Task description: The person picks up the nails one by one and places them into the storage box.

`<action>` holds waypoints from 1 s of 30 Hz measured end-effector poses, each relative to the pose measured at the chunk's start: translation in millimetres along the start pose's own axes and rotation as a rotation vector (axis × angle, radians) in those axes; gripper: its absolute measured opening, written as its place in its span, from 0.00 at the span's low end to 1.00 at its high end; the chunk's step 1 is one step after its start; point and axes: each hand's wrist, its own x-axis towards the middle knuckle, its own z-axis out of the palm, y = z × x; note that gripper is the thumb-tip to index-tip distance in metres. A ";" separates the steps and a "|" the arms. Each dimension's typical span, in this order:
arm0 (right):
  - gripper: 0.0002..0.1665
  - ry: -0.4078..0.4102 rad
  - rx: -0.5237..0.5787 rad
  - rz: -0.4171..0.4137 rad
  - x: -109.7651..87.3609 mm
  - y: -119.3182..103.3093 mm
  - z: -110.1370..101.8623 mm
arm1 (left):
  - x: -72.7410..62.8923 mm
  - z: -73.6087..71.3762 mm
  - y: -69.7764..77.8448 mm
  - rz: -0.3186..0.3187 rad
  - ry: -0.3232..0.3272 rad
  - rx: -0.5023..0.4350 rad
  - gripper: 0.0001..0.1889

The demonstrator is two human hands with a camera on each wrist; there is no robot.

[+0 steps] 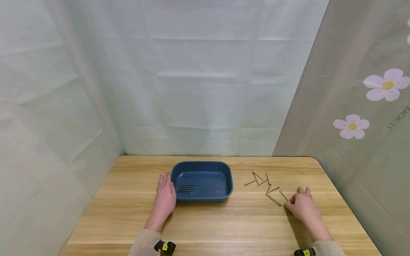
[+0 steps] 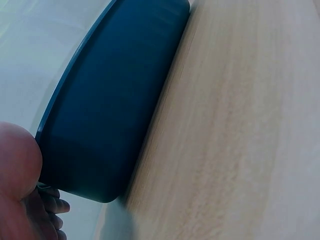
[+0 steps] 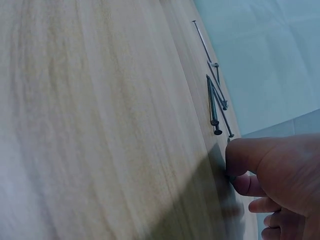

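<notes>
A dark blue rectangular tray (image 1: pixel 205 200) stands on the table, with several nails (image 1: pixel 186 189) lying side by side in its left part. My left hand (image 1: pixel 166 193) rests against the tray's left side, its fingers extended along the wall. In the left wrist view the thumb (image 2: pixel 17 160) touches the tray's corner near the rim. To the right, my right hand (image 1: pixel 302 205) pinches one end of a nail (image 1: pixel 283 195) between thumb and forefinger. Beside it, several loose nails (image 1: pixel 273 201) lie scattered, some crossing; the right wrist view shows their flat heads (image 3: pixel 218 132).
The wooden table (image 1: pixel 237 227) has rounded far corners. A pale cloth (image 1: pixel 205 89) hangs behind it, and a flower-patterned cloth (image 1: pixel 320 89) hangs on the right. Dark wrist cameras (image 1: pixel 164 247) sit on both sleeves.
</notes>
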 end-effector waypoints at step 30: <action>0.11 -0.023 0.042 0.047 0.5 3.1 2.6 | 0.3 1.6 -2.6 -0.001 0.000 -0.002 0.26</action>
